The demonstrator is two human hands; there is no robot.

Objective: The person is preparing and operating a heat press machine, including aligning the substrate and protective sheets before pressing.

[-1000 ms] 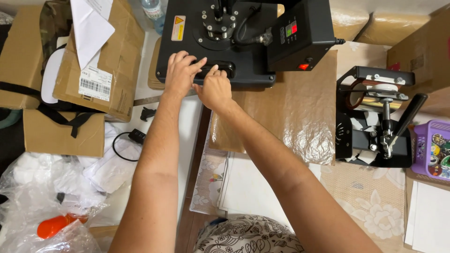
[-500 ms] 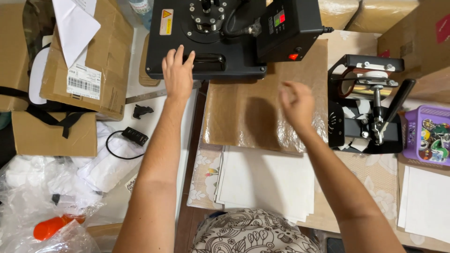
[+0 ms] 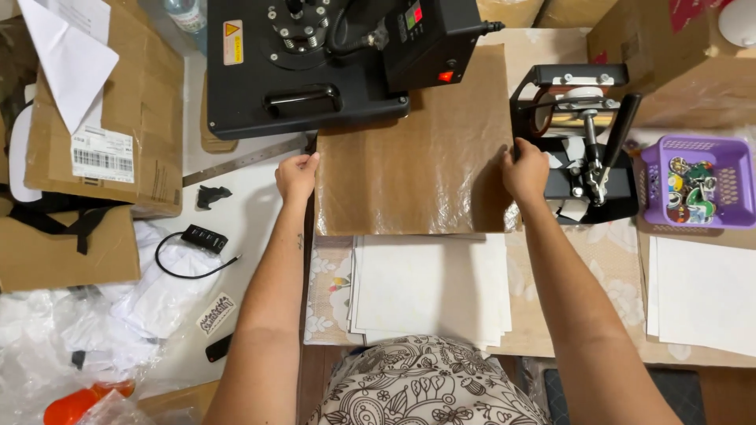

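One brown parchment sheet (image 3: pixel 413 149) lies flat on the bench (image 3: pixel 598 275), its far edge tucked under the black heat press (image 3: pixel 315 63). Both hands are on it, well apart: the left hand (image 3: pixel 297 176) pinches the sheet's left edge, the right hand (image 3: pixel 525 169) grips its right edge, fingers curled over the paper. Just near of the sheet sits one stack of white paper (image 3: pixel 429 287), and a second white stack (image 3: pixel 701 295) lies at the right. Right of the sheet stands one smaller black press with a lever handle (image 3: pixel 587 142), and beside that one purple basket (image 3: pixel 693 185) holding a jumble of small colourful pieces, too small to count. To the left a metal ruler (image 3: pixel 244 160) lies at a slant, with a small black hub and its looped cable (image 3: pixel 201 240) nearer. Two cardboard boxes (image 3: pixel 102 118) sit far left, clear plastic bags (image 3: pixel 55 354) near them.
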